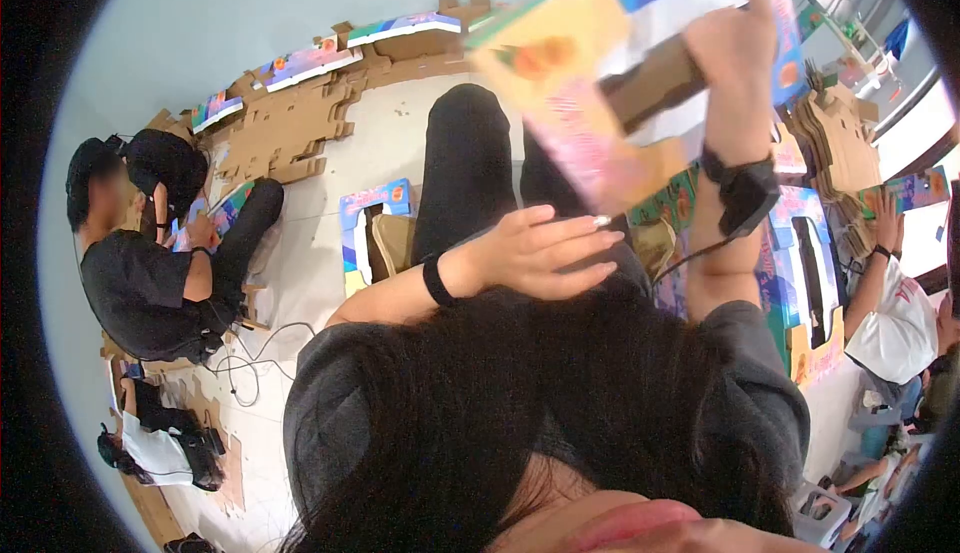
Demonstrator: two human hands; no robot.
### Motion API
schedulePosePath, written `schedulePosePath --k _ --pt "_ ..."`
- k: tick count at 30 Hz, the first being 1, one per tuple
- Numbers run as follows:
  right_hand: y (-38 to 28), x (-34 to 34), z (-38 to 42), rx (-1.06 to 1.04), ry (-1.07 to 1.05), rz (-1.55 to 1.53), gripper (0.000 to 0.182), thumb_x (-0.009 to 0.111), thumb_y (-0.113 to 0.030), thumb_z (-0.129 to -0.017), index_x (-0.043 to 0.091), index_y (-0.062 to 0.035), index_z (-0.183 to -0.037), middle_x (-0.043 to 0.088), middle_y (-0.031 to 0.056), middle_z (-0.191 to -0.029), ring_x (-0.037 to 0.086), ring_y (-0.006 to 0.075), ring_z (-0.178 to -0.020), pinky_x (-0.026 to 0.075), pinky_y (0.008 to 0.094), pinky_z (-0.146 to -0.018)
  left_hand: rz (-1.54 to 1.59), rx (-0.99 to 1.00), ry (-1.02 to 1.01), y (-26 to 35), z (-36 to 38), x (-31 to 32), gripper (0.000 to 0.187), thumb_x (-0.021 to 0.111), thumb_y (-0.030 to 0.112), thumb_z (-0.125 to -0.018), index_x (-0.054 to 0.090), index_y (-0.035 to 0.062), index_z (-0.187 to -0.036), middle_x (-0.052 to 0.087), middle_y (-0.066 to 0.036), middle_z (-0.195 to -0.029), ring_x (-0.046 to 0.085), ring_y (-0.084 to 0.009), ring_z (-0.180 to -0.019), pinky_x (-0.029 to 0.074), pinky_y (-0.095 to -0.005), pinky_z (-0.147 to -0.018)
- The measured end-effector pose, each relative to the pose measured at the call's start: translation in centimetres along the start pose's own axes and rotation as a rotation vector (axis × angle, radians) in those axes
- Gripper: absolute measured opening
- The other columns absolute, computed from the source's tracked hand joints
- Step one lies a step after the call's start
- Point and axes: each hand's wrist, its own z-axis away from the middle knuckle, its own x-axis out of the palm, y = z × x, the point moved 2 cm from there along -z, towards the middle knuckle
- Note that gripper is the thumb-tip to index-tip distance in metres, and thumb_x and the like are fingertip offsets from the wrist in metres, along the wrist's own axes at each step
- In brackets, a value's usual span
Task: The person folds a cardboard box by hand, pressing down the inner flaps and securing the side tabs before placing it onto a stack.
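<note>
A colourful printed cardboard carton (570, 78), yellow, pink and blue with fruit pictures, is raised at the upper right and smeared by motion. My right hand (735, 48) grips it near a brown opening, with one finger stretched up along the printed side. Below its lower corner, my left hand (540, 253) is open over my lap, fingers spread and holding nothing. A dark strap circles each wrist, and the right one carries a small black device (748, 195).
Printed cartons (372, 198) stand on the floor beside my legs, with more cartons (815, 228) at right. Flattened brown cardboard (285, 133) lies along the wall. A seated person (145, 283) works at left; another person's hand (882, 223) is at right. Cables (255, 358) cross the floor.
</note>
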Motion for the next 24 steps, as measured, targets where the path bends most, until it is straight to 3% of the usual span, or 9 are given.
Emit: schedulePosePath --k 4,5,8,9,12,13,17,18,24 --pt "-5.4 0.9 -2.1 -0.209 -0.078 0.504 0.046 0.064 -0.026 -0.095 0.054 -0.001 -0.132 0.06 0.0106 -0.131 0.057 0.0247 -0.118 0.043 0.0404 -0.104 0.037 -0.212 -0.002 -1.4 0.5 -0.2 0.035 0.072 0.019 -0.076 0.061 0.024 -0.109 0.068 0.001 -0.117 0.06 -0.0197 -0.117 0.024 -0.0431 -0.113" --pt "-7.1 -0.4 -3.2 -0.368 0.077 0.824 0.053 0.07 -0.029 -0.091 0.054 0.0014 -0.131 0.06 0.0108 -0.128 0.058 0.0217 -0.115 0.045 0.0375 -0.102 0.009 -0.259 0.012 -1.7 0.9 -0.1 0.035 0.072 0.017 -0.075 0.06 0.0232 -0.107 0.068 0.0 -0.116 0.06 -0.0204 -0.117 0.024 -0.0432 -0.113" --pt "-10.2 -1.8 -4.1 -0.296 0.32 1.339 0.069 0.081 -0.032 -0.081 0.052 0.0043 -0.132 0.058 0.0131 -0.128 0.054 0.0179 -0.121 0.039 0.0323 -0.105 -0.058 -0.384 -0.002 -2.7 2.2 -0.3 0.035 0.072 0.012 -0.074 0.059 0.0201 -0.105 0.068 0.0 -0.114 0.06 -0.022 -0.116 0.026 -0.043 -0.113" --pt "-11.4 -2.5 -4.9 -0.219 0.19 1.553 0.096 0.083 -0.034 -0.079 0.027 0.0032 -0.147 0.059 0.0132 -0.127 0.053 0.0224 -0.121 0.036 0.0337 -0.109 -0.065 -0.425 -0.007 -3.2 3.0 -0.4 0.036 0.072 0.012 -0.073 0.061 0.0207 -0.106 0.067 0.001 -0.117 0.059 -0.0207 -0.119 0.026 -0.0427 -0.113" --pt "-16.4 -9.5 -9.1 -0.115 0.326 2.256 0.084 0.081 -0.058 -0.066 0.058 0.0065 -0.114 0.066 0.0169 -0.099 0.063 0.0245 -0.103 0.051 0.0429 -0.087 -0.115 -0.517 -0.037 -4.6 4.3 -1.3 0.036 0.072 0.011 -0.072 0.063 0.0198 -0.106 0.066 0.001 -0.118 0.059 -0.0199 -0.118 0.029 -0.0427 -0.111" --pt "-16.9 -11.9 -9.9 -0.134 0.356 2.297 0.126 0.083 -0.072 -0.049 0.042 0.0092 -0.137 0.057 0.034 -0.121 0.054 0.0372 -0.123 0.047 0.045 -0.099 -0.139 -0.545 -0.037 -5.2 4.9 -1.8 0.035 0.072 0.011 -0.072 0.064 0.0195 -0.105 0.066 0.0 -0.117 0.059 -0.0202 -0.118 0.029 -0.0431 -0.111" --pt "-15.1 -15.8 -9.1 -0.083 0.133 2.602 0.133 0.081 -0.073 -0.053 0.029 0.0034 -0.149 0.048 0.0377 -0.132 0.05 0.044 -0.126 0.045 0.0449 -0.102 -0.294 -0.635 -0.082 -8.1 7.5 -4.3 0.033 0.071 0.009 -0.076 0.062 0.0122 -0.108 0.066 -0.007 -0.116 0.06 -0.0273 -0.117 0.032 -0.0483 -0.108" --pt "-15.4 -19.0 -9.8 -0.176 0.016 2.664 0.127 0.082 -0.069 -0.054 0.034 -0.0001 -0.149 0.052 0.0355 -0.13 0.052 0.0444 -0.124 0.045 0.0454 -0.102 -0.323 -0.676 -0.098 -9.2 8.2 -5.0 0.033 0.071 0.01 -0.077 0.062 0.0114 -0.109 0.066 -0.007 -0.115 0.06 -0.0278 -0.117 0.033 -0.0483 -0.108" --pt "-14.2 -25.5 -8.5 0.376 -0.002 2.686 0.105 0.085 -0.057 -0.054 0.051 -0.0162 -0.144 0.056 0.0269 -0.132 0.054 0.0427 -0.123 0.044 0.0488 -0.104 -0.523 -0.906 -0.195 -13.6 13.8 -8.2 0.032 0.07 0.012 -0.081 0.062 0.0073 -0.112 0.065 -0.01 -0.114 0.06 -0.0311 -0.112 0.036 -0.0474 -0.106"
